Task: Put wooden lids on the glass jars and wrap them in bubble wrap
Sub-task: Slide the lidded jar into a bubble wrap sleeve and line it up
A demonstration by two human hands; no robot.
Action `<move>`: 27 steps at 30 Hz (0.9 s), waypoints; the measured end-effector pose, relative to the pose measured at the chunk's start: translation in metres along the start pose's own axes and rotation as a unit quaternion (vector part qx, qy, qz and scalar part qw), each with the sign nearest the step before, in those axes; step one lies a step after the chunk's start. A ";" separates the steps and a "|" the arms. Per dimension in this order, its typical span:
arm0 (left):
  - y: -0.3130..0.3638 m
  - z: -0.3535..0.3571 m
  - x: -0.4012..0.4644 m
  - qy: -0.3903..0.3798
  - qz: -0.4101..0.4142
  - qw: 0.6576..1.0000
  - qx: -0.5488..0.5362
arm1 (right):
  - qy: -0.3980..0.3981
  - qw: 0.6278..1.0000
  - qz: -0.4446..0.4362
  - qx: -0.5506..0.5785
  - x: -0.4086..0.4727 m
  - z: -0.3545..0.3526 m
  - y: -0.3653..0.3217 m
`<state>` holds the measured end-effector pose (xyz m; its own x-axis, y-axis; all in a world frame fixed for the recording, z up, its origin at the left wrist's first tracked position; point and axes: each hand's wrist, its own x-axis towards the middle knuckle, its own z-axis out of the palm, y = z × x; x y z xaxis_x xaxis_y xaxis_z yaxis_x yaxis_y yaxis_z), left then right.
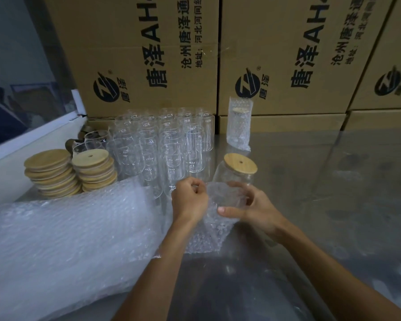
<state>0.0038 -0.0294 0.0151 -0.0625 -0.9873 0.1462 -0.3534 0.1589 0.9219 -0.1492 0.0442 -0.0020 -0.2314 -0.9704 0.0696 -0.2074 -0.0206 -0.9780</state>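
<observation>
From the head view, I take the clear glass jar with the round wooden lid (237, 172) as my landmark; it stands on the shiny grey counter (333, 181), lid already seated. Just in front of it I hold a small clear bubble-wrap sheet (215, 209), which hangs from my hands to the counter. My left hand (190, 200) has its grip curled and pinching the sheet's top edge; my right hand (250, 205) has its grip clamped on the other side, thumb across the front. Left of the jar stands a cluster of uncapped clear glass jars (162, 140), and further left two stacks of round wooden lids (72, 172). Behind the jar, one bubble-wrapped jar (239, 123) stands finished against the brown cardboard boxes (148, 54). A large bubble-wrap roll (67, 239) lies to the near left.

I judge the wrapping step is in hand. Next I need to bring the sheet round the jar and close it snugly without tipping the glass.
</observation>
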 end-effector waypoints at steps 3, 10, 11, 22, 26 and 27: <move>-0.001 -0.001 -0.001 -0.008 -0.012 1.000 -0.016 | 0.001 0.999 -0.004 -0.034 0.001 0.003 -0.004; -0.011 -0.007 -0.006 -0.039 -0.059 0.997 -0.034 | -0.010 0.999 0.031 -0.015 0.004 0.000 -0.010; -0.012 -0.009 -0.006 -0.036 -0.064 0.997 -0.037 | -0.005 0.999 0.043 0.004 0.005 -0.002 -0.010; -0.001 -0.015 -0.005 0.035 -0.053 0.992 -0.113 | 0.063 0.986 0.074 0.139 0.014 -0.004 -0.024; 0.019 -0.020 -0.005 0.055 -0.023 0.987 -0.152 | 0.076 0.983 0.056 0.155 0.017 -0.007 -0.039; 0.024 -0.022 -0.005 0.056 -0.017 0.984 -0.165 | 0.080 0.982 0.051 0.163 0.017 -0.007 -0.043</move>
<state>0.0159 -0.0209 0.0443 0.0540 -0.9894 0.1347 -0.0290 0.1333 0.9906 -0.1509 0.0300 0.0430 -0.3866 -0.9219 -0.0270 0.1338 -0.0271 -0.9906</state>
